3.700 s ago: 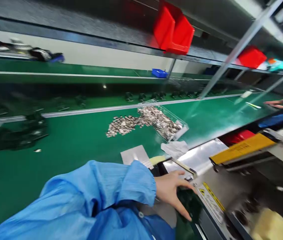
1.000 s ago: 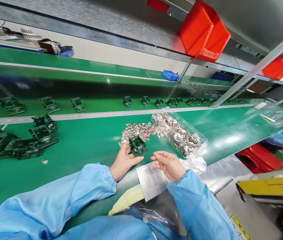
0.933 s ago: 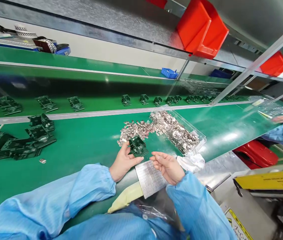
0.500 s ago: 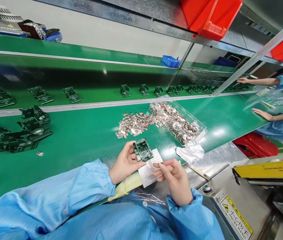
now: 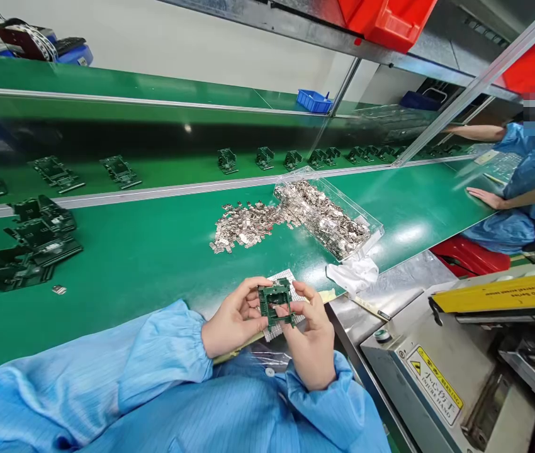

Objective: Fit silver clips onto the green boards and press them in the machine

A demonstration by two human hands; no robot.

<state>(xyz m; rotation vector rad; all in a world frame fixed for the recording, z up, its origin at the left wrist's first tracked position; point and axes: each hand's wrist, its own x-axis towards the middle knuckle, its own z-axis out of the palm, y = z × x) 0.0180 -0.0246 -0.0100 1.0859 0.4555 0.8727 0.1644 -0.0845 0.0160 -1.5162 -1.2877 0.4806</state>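
Green circuit board point(image 5: 273, 296) in hand, low in the frame's middle: our left grip point(image 5: 236, 318) is clamped on its left edge, our right grip point(image 5: 312, 340) on its right, seemingly to steady it. Metal bits point(image 5: 243, 226) lie mid-frame, likely for easy reach. Half a second ago, our right fingers were apart from the board, over the ribbed sheet point(image 5: 273, 333).
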